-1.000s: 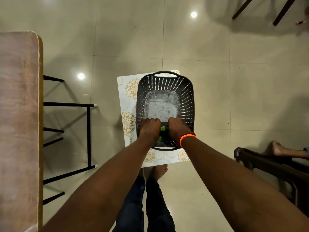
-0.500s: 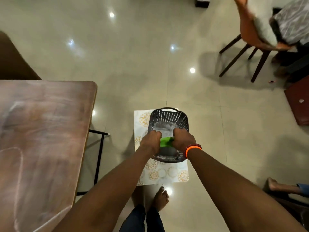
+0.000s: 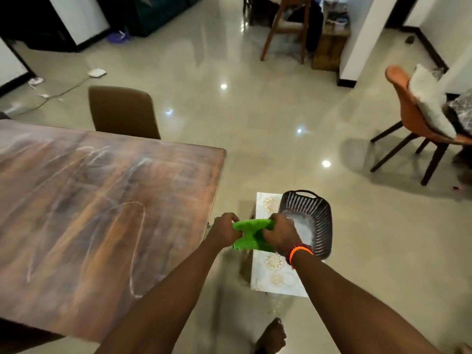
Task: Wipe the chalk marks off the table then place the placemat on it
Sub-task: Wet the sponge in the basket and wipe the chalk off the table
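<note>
A bright green cloth hangs stretched between both hands, just past the table's right edge and above the floor. My left hand grips its left end and my right hand grips its right end. The brown wooden table fills the left of the view, streaked with white chalk marks. On the floor lies a white placemat with gold flower patterns. A dark perforated basket holding something white stands on it.
A brown chair is tucked in at the table's far side. An orange chair with cushions stands at the right and a wooden chair farther back. Cables and a white device lie on the tiled floor at far left. My bare foot shows below.
Both hands lifted the green cloth out of the basket and carried it up and left toward the table. The view tilted up, showing the table top and the room.
</note>
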